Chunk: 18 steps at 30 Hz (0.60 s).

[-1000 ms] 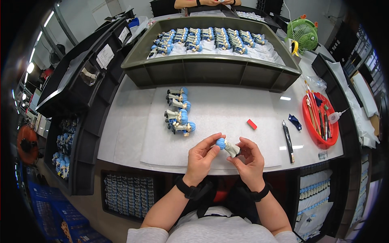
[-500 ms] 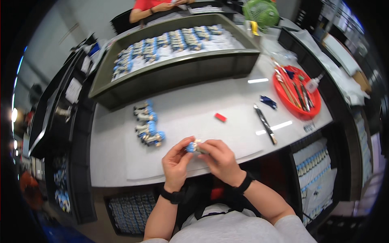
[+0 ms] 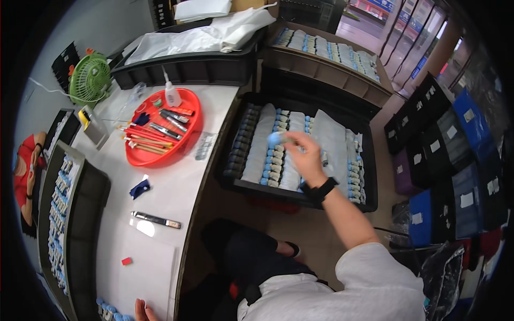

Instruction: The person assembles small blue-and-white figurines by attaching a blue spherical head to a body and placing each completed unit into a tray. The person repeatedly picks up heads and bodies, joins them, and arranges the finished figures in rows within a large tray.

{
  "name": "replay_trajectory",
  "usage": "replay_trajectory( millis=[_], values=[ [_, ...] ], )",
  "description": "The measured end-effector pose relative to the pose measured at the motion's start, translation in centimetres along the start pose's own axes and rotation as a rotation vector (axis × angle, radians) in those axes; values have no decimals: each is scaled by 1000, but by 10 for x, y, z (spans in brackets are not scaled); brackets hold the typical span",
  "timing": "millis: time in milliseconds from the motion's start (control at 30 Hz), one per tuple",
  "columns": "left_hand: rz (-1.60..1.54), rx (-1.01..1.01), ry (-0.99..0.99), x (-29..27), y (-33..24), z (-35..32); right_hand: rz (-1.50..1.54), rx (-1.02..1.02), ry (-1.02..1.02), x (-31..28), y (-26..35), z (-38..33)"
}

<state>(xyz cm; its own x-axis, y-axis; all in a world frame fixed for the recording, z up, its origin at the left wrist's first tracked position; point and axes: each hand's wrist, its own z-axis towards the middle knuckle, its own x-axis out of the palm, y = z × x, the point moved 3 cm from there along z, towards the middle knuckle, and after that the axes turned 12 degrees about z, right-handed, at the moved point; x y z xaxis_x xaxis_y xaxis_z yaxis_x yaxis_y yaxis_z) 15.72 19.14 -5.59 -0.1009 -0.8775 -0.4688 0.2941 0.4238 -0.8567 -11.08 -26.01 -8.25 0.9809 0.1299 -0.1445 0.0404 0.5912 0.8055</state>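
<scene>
My right hand [image 3: 306, 156], with a black band at the wrist, reaches out over a black crate [image 3: 300, 193] that stands low beside the table. It holds a small blue and white part [image 3: 275, 139] above the rows of similar parts lying on white sheets in that crate. Only the fingers of my left hand [image 3: 141, 311] show at the lower edge; they are spread on the white table [image 3: 176, 182] with nothing in them, next to a few blue parts [image 3: 110, 311].
On the table are a red round tray of tools [image 3: 160, 128], a green fan [image 3: 88, 80], a black pen-like tool [image 3: 155, 219], a blue clip [image 3: 140, 187] and an olive tray of parts [image 3: 69, 214]. Another filled crate [image 3: 326, 53] stands farther off. A person in red [image 3: 27, 171] works at the left.
My view has swung from the table to the crate at my right. My right hand has carried the part from in front of me out over the crate; my left hand has let go.
</scene>
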Motion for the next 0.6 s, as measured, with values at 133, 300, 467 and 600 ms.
replay_trajectory(
  millis=[133,300,467,600],
  values=[
    [99,30,2,3,6,4,-425,201,-306,-175,-130,-7],
    [204,37,-2,-4,8,4,-827,440,-227,-265,-181,-32],
    [193,10,-28,-3,14,5,-967,592,-187,-285,-215,-45],
    [216,22,-26,5,6,2,-956,598,-125,-289,-240,-48]
  ],
)
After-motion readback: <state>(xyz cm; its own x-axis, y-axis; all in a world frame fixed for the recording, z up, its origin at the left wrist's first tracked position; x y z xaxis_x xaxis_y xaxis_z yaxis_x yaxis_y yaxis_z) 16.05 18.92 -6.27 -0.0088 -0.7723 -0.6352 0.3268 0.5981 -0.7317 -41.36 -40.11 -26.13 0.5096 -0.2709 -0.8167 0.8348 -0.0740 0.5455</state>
